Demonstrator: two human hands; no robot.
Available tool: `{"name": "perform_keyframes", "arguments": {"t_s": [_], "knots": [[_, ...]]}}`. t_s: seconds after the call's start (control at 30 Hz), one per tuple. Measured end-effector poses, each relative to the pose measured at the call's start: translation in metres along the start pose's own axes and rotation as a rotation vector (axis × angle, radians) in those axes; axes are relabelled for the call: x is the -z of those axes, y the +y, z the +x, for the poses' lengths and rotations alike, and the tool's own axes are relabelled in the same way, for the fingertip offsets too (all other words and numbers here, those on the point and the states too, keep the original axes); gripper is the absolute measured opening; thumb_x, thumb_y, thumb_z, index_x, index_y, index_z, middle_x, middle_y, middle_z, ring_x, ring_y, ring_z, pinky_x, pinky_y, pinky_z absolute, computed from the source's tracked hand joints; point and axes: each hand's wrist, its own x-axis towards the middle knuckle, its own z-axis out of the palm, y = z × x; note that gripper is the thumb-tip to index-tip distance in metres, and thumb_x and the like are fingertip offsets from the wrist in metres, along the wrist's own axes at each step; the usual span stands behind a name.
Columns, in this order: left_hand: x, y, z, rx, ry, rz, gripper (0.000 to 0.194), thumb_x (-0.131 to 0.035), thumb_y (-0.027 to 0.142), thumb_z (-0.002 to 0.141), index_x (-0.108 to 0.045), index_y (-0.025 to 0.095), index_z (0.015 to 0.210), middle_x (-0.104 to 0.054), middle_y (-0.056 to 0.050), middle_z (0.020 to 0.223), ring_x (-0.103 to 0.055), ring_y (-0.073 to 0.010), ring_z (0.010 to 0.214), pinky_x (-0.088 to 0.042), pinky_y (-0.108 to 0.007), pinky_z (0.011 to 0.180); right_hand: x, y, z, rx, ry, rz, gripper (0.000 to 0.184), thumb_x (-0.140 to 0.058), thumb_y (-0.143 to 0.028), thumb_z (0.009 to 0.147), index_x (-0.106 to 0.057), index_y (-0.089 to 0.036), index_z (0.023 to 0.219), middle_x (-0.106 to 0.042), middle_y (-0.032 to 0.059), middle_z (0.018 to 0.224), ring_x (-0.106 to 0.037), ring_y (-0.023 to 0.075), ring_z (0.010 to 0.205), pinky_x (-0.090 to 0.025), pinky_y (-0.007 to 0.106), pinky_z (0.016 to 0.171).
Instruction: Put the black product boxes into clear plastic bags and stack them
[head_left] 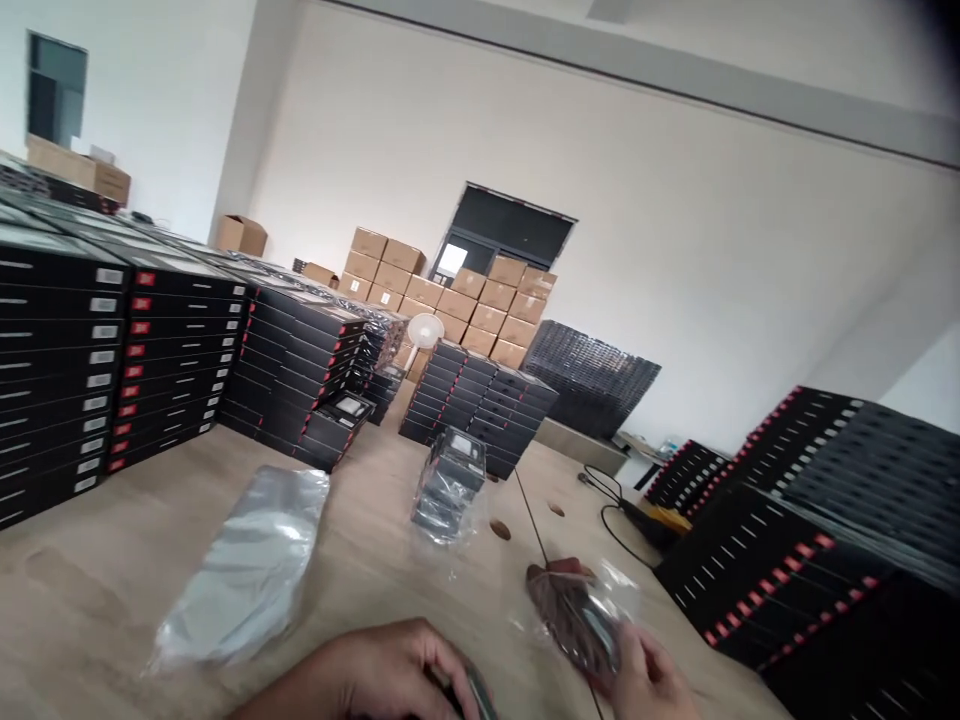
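My right hand point(651, 678) is closed on the near end of a clear plastic bag point(619, 592). Dark, reddish-brown contents point(566, 612) show through the film, too blurred to name. At the bottom edge, my left hand point(401, 668) curls round a dark, flat-edged object point(478, 692), mostly cut off by the frame. Left of that hand lies a flat pile of clear plastic bags point(244, 565). Beyond both hands, a short stack of small black boxes point(454, 470) stands on the table with clear film around its lower part.
Tall stacks of black boxes point(176, 350) line the wooden table's point(360, 560) left side. More black boxes point(772, 570) stand at the right. Further off are another box stack point(480, 400), a black cable point(611, 505), a white fan point(425, 331) and brown cartons point(457, 305).
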Motion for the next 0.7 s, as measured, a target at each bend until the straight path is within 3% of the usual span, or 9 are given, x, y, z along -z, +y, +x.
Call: {"name": "perform_keyframes", "arguments": {"t_s": [0.1,0.2,0.3,0.4,0.53,0.7], "knots": [[0.004,0.002,0.005,-0.013,0.221,0.013,0.023,-0.071,0.03,0.061,-0.074,0.017,0.08,-0.066,-0.003,0.088,-0.057,-0.0177,0.085,-0.041,-0.026,0.079,-0.013,-0.025,-0.02,0.168,-0.203,0.196,0.034,-0.059,-0.052,0.069,-0.071,-0.022,0.079,-0.073,0.0096,0.09,-0.065,0.0325,0.091,-0.05,0.042,0.084],[0.013,-0.002,0.008,0.044,0.416,0.144,0.034,-0.064,0.045,0.071,-0.073,0.013,0.079,-0.063,-0.002,0.076,-0.053,-0.0145,0.071,-0.039,-0.024,0.07,-0.027,-0.043,-0.043,0.361,-0.455,0.322,0.028,-0.064,-0.048,0.07,-0.073,-0.022,0.076,-0.072,0.0068,0.084,-0.065,0.0261,0.083,-0.051,0.033,0.08],[0.019,-0.006,0.008,-0.004,0.46,0.221,0.051,-0.049,0.057,0.08,-0.071,0.011,0.08,-0.061,-0.003,0.077,-0.05,-0.013,0.069,-0.036,-0.023,0.065,-0.032,-0.051,-0.06,0.489,-0.628,0.361,0.024,-0.063,-0.045,0.077,-0.073,-0.023,0.077,-0.068,0.0044,0.074,-0.063,0.0203,0.071,-0.05,0.027,0.067],[0.019,-0.006,0.009,-0.022,0.408,0.193,0.046,-0.059,0.055,0.074,-0.069,0.01,0.075,-0.059,-0.002,0.081,-0.048,-0.0117,0.067,-0.033,-0.021,0.06,-0.036,-0.052,-0.07,0.615,-0.742,0.312,0.027,-0.055,-0.043,0.085,-0.073,-0.023,0.081,-0.063,0.0035,0.07,-0.061,0.0174,0.066,-0.048,0.025,0.06],[0.017,-0.006,0.01,-0.066,0.372,0.184,0.027,-0.067,0.038,0.067,-0.068,0.011,0.068,-0.059,-0.001,0.08,-0.05,-0.0135,0.073,-0.035,-0.021,0.064,-0.044,-0.047,-0.073,0.73,-0.764,0.209,0.03,-0.047,-0.039,0.09,-0.071,-0.022,0.087,-0.061,0.0038,0.072,-0.061,0.0166,0.067,-0.048,0.025,0.061],[0.018,-0.017,0.014,0.023,0.481,0.102,0.029,-0.07,0.04,0.062,-0.065,0.011,0.063,-0.055,0.001,0.066,-0.044,-0.0107,0.06,-0.033,-0.022,0.057,-0.042,-0.04,-0.069,0.747,-0.557,0.136,0.026,-0.047,-0.038,0.09,-0.066,-0.02,0.094,-0.063,0.0049,0.078,-0.061,0.0171,0.07,-0.048,0.026,0.065]]}}
